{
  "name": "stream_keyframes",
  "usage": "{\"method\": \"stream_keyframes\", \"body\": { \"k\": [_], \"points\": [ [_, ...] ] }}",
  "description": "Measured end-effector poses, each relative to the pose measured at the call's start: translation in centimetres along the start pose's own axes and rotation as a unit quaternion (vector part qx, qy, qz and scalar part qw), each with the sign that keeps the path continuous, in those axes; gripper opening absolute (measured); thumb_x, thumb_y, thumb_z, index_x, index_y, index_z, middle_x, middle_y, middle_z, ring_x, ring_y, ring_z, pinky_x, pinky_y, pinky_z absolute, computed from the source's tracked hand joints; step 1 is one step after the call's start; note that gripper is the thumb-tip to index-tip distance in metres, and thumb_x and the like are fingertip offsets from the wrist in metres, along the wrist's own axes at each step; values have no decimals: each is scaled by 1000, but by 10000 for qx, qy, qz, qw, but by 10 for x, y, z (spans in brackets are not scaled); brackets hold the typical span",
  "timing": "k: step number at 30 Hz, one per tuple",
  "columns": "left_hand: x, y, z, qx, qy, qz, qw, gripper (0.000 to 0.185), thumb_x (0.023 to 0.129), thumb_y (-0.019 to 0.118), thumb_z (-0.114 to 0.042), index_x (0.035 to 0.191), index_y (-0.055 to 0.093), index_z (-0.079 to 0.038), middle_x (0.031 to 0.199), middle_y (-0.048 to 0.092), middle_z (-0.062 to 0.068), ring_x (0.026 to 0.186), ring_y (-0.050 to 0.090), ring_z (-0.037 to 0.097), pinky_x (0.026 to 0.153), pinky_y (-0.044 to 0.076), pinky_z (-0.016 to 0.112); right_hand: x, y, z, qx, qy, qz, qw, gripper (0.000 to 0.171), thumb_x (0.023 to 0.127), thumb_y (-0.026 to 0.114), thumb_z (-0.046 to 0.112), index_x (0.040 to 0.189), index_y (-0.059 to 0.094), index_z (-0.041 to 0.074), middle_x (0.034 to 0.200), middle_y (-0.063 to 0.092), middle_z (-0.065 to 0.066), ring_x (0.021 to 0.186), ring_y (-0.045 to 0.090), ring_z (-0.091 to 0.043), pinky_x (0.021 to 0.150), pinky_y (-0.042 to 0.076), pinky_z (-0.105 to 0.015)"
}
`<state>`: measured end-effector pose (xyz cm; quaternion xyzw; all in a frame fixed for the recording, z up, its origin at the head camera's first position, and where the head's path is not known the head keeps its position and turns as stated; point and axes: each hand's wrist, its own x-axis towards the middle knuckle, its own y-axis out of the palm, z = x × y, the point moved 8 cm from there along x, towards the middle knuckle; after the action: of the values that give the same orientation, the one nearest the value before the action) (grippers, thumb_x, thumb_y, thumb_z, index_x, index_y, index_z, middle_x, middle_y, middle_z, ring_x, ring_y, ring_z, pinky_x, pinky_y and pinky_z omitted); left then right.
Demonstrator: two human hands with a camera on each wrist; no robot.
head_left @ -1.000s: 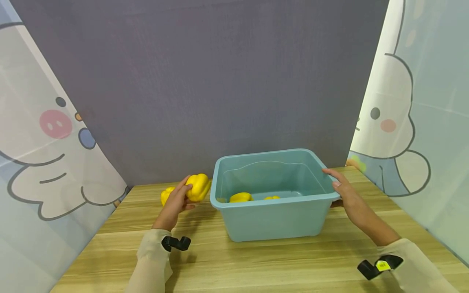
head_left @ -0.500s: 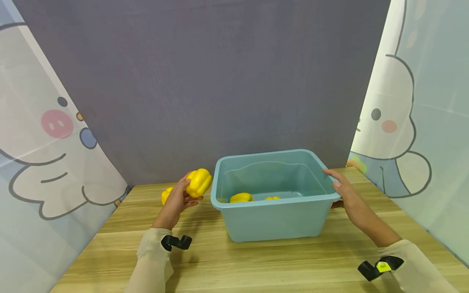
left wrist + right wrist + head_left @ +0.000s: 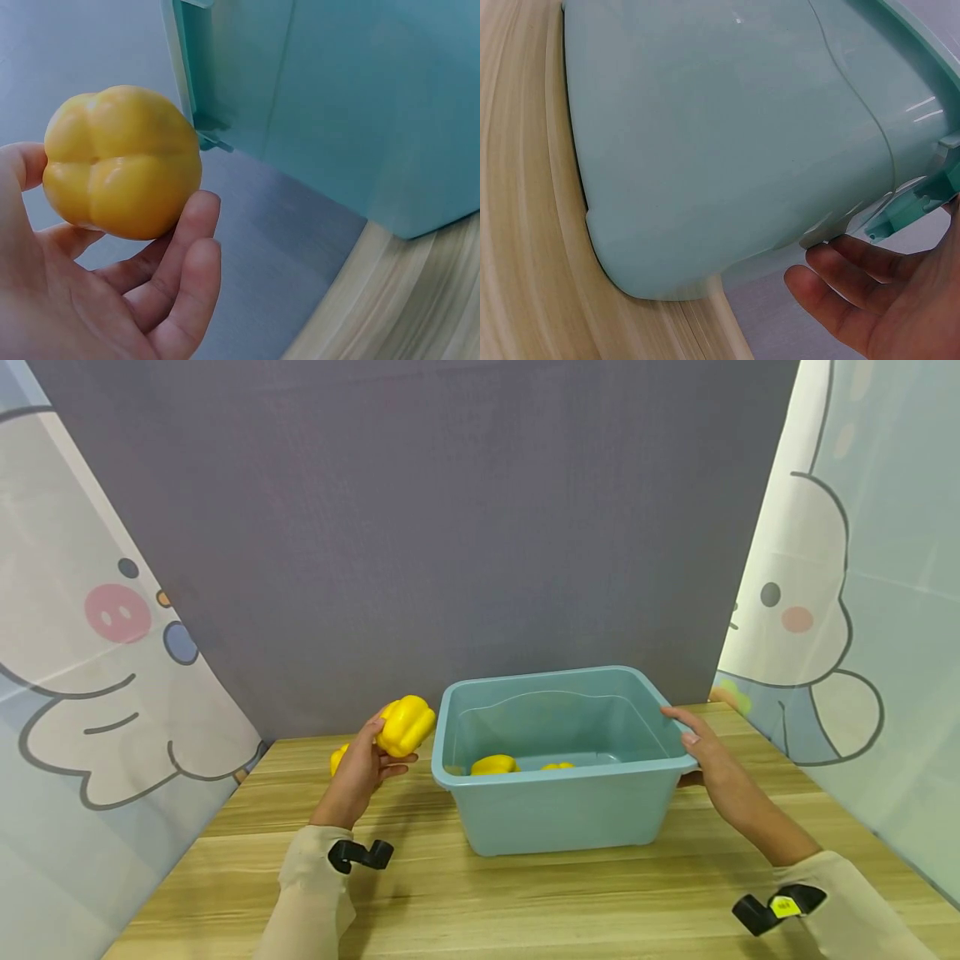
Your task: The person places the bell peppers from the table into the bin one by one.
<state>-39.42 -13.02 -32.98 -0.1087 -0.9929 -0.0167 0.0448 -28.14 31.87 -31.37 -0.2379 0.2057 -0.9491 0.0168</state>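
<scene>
My left hand (image 3: 360,768) holds a yellow bell pepper (image 3: 407,727) up beside the left rim of a blue-green plastic tub (image 3: 562,810). In the left wrist view the thumb and fingers curl round the lobed pepper (image 3: 124,161), with the tub's outer wall (image 3: 360,105) just beyond. At the tub's right end my right hand (image 3: 712,768) grips the rim, thumb on top; the right wrist view has its fingers (image 3: 840,277) curled beneath the rim against the outside. Two yellow peppers show inside the tub, one (image 3: 493,765) at the left and another (image 3: 557,766) mostly hidden by the front rim.
Behind my left hand another yellow pepper (image 3: 338,759) lies on the wooden table (image 3: 525,902), partly covered. A dark grey panel (image 3: 450,527) stands at the table's back, with cartoon-printed curtains (image 3: 862,610) at both sides.
My left hand has raised its pepper slightly and tilted it, still left of the tub. The right hand and the tub have stayed put.
</scene>
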Motion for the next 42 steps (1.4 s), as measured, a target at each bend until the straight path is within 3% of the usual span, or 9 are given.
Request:
{"method": "stream_keyframes", "body": {
  "k": [11, 25, 35, 42],
  "points": [
    [-3, 5, -10, -252, 220, 115, 9994, 53, 107, 33, -48, 156, 31, -27, 113, 61, 8, 91, 69, 22, 83, 56, 34, 0, 0, 0, -15, 39, 26, 10000, 50, 110, 21, 31, 156, 23, 10, 149, 27, -24, 103, 55, -12, 69, 54, -36],
    [-9, 14, -25, -664, 530, 339, 9958, 50, 108, 32, -37, 156, 29, -22, 115, 60, 7, 88, 69, 20, 79, 55, 30, -1, 0, 0, -47, 62, 5, 10000, 51, 110, 21, 31, 156, 23, 10, 149, 27, -26, 103, 54, -10, 69, 54, -36],
    [-15, 22, -36, -544, 731, 454, 9948, 51, 109, 32, -34, 158, 28, -24, 122, 55, 11, 95, 67, 27, 81, 56, 31, -2, -1, 0, -36, -10, -15, 10000, 50, 110, 21, 30, 155, 24, 9, 146, 30, -24, 102, 55, -10, 69, 54, -38],
    [-16, 22, -40, -568, 800, 409, 9943, 53, 108, 36, -33, 159, 27, -24, 125, 53, 11, 92, 65, 21, 79, 55, 30, -2, 0, 0, 8, -89, -28, 10000, 49, 110, 21, 28, 156, 24, 9, 147, 29, -23, 102, 54, -9, 68, 54, -37]
  ]
}}
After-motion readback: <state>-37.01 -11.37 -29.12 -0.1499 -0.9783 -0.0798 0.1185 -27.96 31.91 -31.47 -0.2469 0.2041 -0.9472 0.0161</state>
